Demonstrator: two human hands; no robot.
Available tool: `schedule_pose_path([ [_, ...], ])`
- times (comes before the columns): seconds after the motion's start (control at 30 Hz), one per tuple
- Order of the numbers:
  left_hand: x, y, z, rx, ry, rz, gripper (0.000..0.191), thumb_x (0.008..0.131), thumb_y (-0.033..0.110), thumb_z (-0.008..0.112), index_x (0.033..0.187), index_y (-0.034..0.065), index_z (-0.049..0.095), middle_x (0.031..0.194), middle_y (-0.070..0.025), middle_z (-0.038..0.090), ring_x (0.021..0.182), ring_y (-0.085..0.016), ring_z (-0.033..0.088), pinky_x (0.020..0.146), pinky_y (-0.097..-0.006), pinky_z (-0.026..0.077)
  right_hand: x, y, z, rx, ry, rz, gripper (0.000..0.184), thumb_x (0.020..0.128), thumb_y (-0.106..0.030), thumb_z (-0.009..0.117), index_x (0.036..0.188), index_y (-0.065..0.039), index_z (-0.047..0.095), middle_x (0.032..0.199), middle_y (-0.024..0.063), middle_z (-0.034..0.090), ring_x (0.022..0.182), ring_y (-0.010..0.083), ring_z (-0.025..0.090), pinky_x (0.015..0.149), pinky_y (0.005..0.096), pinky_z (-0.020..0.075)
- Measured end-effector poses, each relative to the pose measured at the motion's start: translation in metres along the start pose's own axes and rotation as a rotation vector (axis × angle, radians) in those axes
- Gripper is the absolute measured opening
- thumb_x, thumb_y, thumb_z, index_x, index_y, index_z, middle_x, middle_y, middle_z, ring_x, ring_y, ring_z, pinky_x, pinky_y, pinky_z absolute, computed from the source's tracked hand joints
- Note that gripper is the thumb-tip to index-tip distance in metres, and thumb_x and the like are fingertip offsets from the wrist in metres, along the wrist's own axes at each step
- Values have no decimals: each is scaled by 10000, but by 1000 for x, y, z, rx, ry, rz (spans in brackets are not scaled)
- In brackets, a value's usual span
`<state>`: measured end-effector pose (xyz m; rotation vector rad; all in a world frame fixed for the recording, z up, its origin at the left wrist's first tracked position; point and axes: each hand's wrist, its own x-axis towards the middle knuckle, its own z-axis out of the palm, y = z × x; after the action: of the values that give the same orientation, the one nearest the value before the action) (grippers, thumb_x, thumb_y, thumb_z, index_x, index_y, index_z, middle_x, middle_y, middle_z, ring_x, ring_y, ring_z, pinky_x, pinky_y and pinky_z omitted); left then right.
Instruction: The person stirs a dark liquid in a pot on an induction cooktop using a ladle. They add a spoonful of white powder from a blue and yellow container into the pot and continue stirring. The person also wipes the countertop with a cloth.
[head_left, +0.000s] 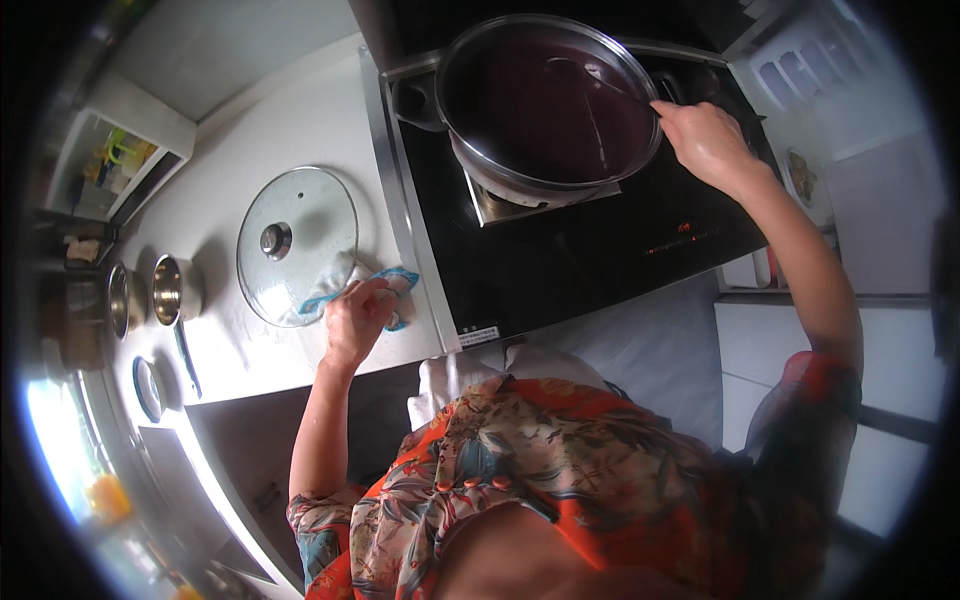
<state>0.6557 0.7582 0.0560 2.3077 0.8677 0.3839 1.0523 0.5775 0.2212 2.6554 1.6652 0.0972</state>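
On the right, my right hand (709, 146) grips the handle of a metal ladle or spoon (619, 88) at the pot's rim. Its far end lies in dark purple liquid (517, 97), so its shape is partly hidden. The wide metal pot (499, 171) sits on a burner of the black glass cooktop (540, 277). To the left, my left hand (354, 319) holds a white cloth with blue edging (341, 276) on the white counter. That cloth overlaps the lower right edge of a glass lid (304, 206) with a metal knob, lying flat.
Two small metal pots (178, 291) stand on the counter (300, 97) at the left, near a round dish-like object (148, 388). A white open-fronted box (120, 154) is at the far left. Beyond my right arm is a plate of food (801, 178).
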Motion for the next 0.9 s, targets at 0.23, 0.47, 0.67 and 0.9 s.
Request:
schedule_pose_path([
  [0.23, -1, -10, 19, -85, 71, -117, 129, 746, 89, 653, 863, 38, 670, 633, -78, 640, 533, -143, 619, 509, -255, 476, -9, 29, -29, 476, -450, 258, 223, 887, -99, 476, 1021, -41, 644, 522, -3, 426, 428, 80, 375, 433, 256, 345],
  [0.47, 3, -22, 19, -301, 114, -263, 125, 740, 70, 668, 859, 29, 669, 614, -43, 645, 503, -79, 582, 491, -230, 465, 0, 14, -30, 1050, -661, 349, 256, 893, -108, 464, 1077, 29, 578, 523, -68, 320, 411, 13, 246, 366, 193, 154],
  [0.67, 2, -41, 22, -422, 149, -334, 135, 721, 65, 683, 848, 22, 671, 584, -22, 609, 481, -55, 522, 453, -222, 431, 9, 27, -31, 841, -361, 276, 279, 907, -133, 468, 1131, -22, 591, 538, 12, 488, 389, 99, 403, 365, 242, 321],
  [0.9, 5, -38, 19, -378, 144, -316, 127, 723, 62, 680, 841, 18, 664, 597, -25, 606, 516, -56, 528, 495, -221, 442, 32, 5, 9, 57, 68, 16, 295, 879, -113, 485, 1156, -85, 583, 987, 139, 629, 896, 339, 597, 772, 398, 489],
])
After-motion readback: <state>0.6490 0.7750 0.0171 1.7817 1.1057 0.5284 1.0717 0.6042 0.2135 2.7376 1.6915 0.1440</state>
